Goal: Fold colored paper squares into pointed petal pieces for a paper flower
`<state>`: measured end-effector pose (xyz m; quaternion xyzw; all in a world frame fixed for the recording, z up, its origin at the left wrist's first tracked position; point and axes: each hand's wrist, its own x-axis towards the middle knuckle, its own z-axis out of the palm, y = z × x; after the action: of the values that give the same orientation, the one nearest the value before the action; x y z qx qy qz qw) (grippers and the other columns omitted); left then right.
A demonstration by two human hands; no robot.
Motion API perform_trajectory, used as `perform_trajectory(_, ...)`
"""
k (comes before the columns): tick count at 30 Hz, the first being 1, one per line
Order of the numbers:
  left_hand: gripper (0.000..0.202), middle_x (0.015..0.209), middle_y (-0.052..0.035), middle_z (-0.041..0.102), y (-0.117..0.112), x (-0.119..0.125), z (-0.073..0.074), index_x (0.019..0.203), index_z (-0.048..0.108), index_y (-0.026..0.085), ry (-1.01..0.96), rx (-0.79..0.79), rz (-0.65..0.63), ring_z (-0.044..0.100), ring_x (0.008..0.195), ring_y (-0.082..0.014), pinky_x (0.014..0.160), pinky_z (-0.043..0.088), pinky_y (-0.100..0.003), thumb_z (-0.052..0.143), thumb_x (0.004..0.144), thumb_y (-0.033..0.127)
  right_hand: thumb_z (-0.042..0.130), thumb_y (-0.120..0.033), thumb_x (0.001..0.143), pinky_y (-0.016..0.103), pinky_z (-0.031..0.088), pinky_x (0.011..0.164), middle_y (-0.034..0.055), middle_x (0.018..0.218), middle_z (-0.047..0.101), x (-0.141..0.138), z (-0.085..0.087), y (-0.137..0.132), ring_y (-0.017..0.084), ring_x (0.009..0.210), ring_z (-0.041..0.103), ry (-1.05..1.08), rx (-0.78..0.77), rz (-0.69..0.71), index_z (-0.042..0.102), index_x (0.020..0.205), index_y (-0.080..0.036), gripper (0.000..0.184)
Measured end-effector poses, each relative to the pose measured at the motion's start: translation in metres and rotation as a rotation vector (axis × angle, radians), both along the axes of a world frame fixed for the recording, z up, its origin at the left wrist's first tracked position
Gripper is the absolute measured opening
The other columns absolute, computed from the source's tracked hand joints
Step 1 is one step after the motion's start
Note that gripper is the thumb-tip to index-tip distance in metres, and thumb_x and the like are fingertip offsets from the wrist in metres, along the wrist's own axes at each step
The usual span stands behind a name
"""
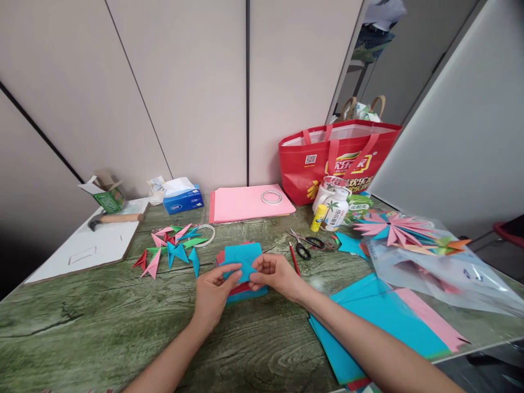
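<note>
My left hand [213,293] and my right hand [275,274] both pinch a small blue folded paper piece [242,270] just above a stack of blue and red paper squares [242,252] on the green table [102,322]. The fingers of both hands are closed on the fold. To the left of the stack lie several folded paper points [172,248] in pink, blue, green and red.
Large blue and pink sheets [385,316] lie at the right under my forearm. Scissors [302,245], a red pencil [293,257], a glue stick [317,217], a bottle [336,210], tape rings, pink paper [245,203], a tissue box [182,200], a red bag [339,158], finished paper stars [393,229] and a white board [85,248] surround them.
</note>
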<state>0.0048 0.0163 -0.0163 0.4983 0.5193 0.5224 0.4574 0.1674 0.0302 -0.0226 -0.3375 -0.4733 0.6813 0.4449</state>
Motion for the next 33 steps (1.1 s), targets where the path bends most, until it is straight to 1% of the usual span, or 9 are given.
perform_trajectory(5,0.032,0.043,0.0079,0.032,0.000,-0.001,0.002,0.084,0.072,0.015,0.041,0.013,-0.004,0.025,0.042,-0.0067,0.039,0.026,-0.019,0.071,0.058,0.033,0.074,-0.035,0.056,0.025,0.052,0.052,-0.0030,0.055,0.062,0.000,-0.001,0.000,0.013,0.052,0.063,-0.046,0.025,0.031,0.051,0.073,-0.015,0.035)
perform_trajectory(9,0.033,0.042,0.0077,0.031,-0.002,-0.001,0.007,0.088,0.071,0.015,0.121,0.034,-0.039,0.024,0.042,-0.0072,0.038,0.021,-0.020,0.069,0.060,0.033,0.073,-0.038,0.056,0.027,0.052,0.053,-0.0048,0.057,0.059,-0.002,-0.007,0.000,0.015,0.057,0.064,-0.064,0.042,0.044,0.049,0.070,-0.016,0.035)
perform_trajectory(12,0.034,0.040,0.0082,0.030,-0.005,0.000,0.011,0.090,0.071,0.015,0.186,0.039,-0.066,0.024,0.040,-0.0070,0.037,0.020,-0.020,0.069,0.061,0.032,0.074,-0.038,0.055,0.024,0.050,0.049,-0.0043,0.053,0.059,-0.001,-0.009,0.000,0.012,0.048,0.060,-0.131,0.035,0.046,0.051,0.068,-0.015,0.035)
perform_trajectory(15,0.051,0.042,0.0081,0.041,-0.006,0.003,0.016,0.109,0.062,0.016,0.128,0.032,-0.062,0.036,0.040,-0.0082,0.038,0.029,-0.019,0.070,0.060,0.030,0.074,-0.038,0.055,0.022,0.047,0.045,-0.0041,0.050,0.060,0.000,-0.007,0.001,0.010,0.042,0.057,-0.161,0.023,0.036,0.051,0.069,-0.015,0.035)
perform_trajectory(18,0.077,0.066,0.0026,0.062,-0.004,0.004,0.018,0.127,0.041,0.019,-0.050,0.032,-0.075,0.056,0.057,-0.0135,0.053,0.045,-0.023,0.072,0.058,0.029,0.075,-0.039,0.053,0.022,0.046,0.044,-0.0047,0.049,0.059,-0.001,-0.002,0.001,0.011,0.042,0.056,-0.131,0.015,-0.029,0.051,0.069,-0.015,0.037)
perform_trajectory(20,0.069,0.077,-0.0020,0.066,-0.003,0.004,0.019,0.117,0.050,0.017,-0.077,-0.018,-0.090,0.060,0.063,-0.0159,0.056,0.048,-0.025,0.074,0.054,0.030,0.075,-0.039,0.053,0.022,0.047,0.045,-0.0045,0.049,0.060,-0.001,0.001,0.001,0.011,0.044,0.057,-0.102,0.009,-0.065,0.051,0.069,-0.015,0.037)
perform_trajectory(23,0.030,0.056,-0.0019,0.063,-0.002,0.003,0.016,0.070,0.063,0.011,0.047,-0.111,-0.146,0.053,0.045,-0.0126,0.041,0.041,-0.021,0.073,0.054,0.035,0.075,-0.038,0.053,0.022,0.047,0.047,-0.0038,0.051,0.061,-0.002,0.004,0.000,0.011,0.045,0.058,-0.066,0.010,-0.066,0.052,0.068,-0.015,0.036)
perform_trajectory(25,0.028,0.044,-0.0003,0.057,-0.002,0.002,0.013,0.054,0.060,0.011,0.104,-0.124,-0.196,0.047,0.038,-0.0101,0.036,0.035,-0.020,0.070,0.058,0.038,0.075,-0.037,0.054,0.022,0.047,0.047,-0.0038,0.050,0.061,-0.003,0.004,-0.001,0.010,0.044,0.057,-0.056,0.014,-0.048,0.052,0.066,-0.015,0.034)
perform_trajectory(33,0.025,0.045,-0.0012,0.058,-0.005,0.000,0.012,0.051,0.062,0.012,0.034,-0.042,-0.276,0.050,0.040,-0.0109,0.040,0.041,-0.021,0.066,0.065,0.033,0.075,-0.035,0.053,0.020,0.045,0.043,-0.0058,0.048,0.058,-0.004,0.002,-0.002,0.009,0.042,0.055,-0.091,0.023,-0.025,0.050,0.066,-0.016,0.034)
